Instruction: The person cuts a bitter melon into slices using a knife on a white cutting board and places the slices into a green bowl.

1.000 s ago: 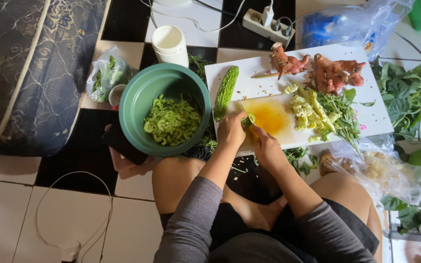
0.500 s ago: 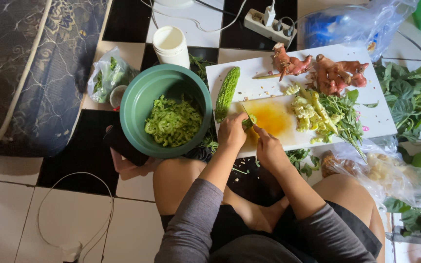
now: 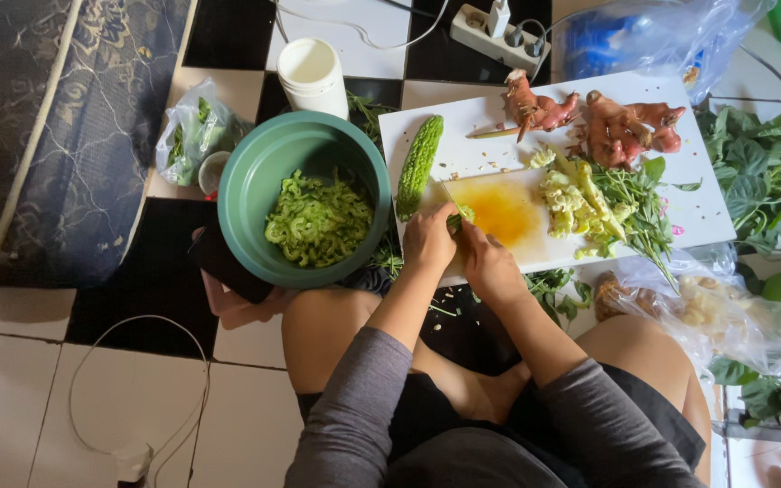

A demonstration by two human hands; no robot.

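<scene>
From the head camera we see both forearms reaching forward from grey sleeves to the near edge of the white cutting board [image 3: 698, 203]. The left hand [image 3: 428, 239] curls its fingers down and pinches a small green piece of gourd [image 3: 459, 215], which peeks out at one o'clock from its knuckles. The right hand [image 3: 490, 264] sits just beside it at four o'clock, fingers closed, but we cannot tell what it holds. A whole bitter gourd [image 3: 418, 164] lies at twelve o'clock of the left hand. The green bowl [image 3: 255, 181] of sliced gourd stands at nine o'clock.
</scene>
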